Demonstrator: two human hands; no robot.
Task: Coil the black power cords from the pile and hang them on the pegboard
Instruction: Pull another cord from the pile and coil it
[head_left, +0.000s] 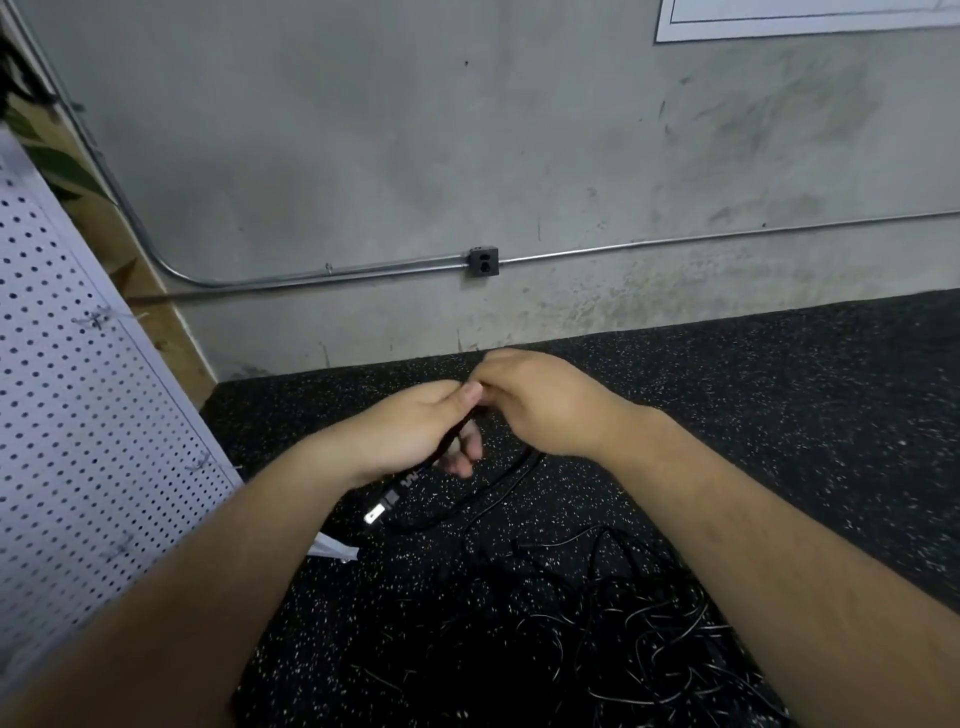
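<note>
My left hand (410, 431) curled round the black power cord (498, 480) just behind its plug (382, 506), thumb pressed on top. My right hand (540, 405) met it thumb to thumb, fingers curled over the same cord. One loop sagged from under that hand to the speckled floor mat (779, 415). The plug hung below my left wrist, its metal prongs bright; the white marks on its body were too blurred to read. The tangled pile (597, 623) lay toward the mat's near edge. The white pegboard (78, 415) leaned at its left edge.
</note>
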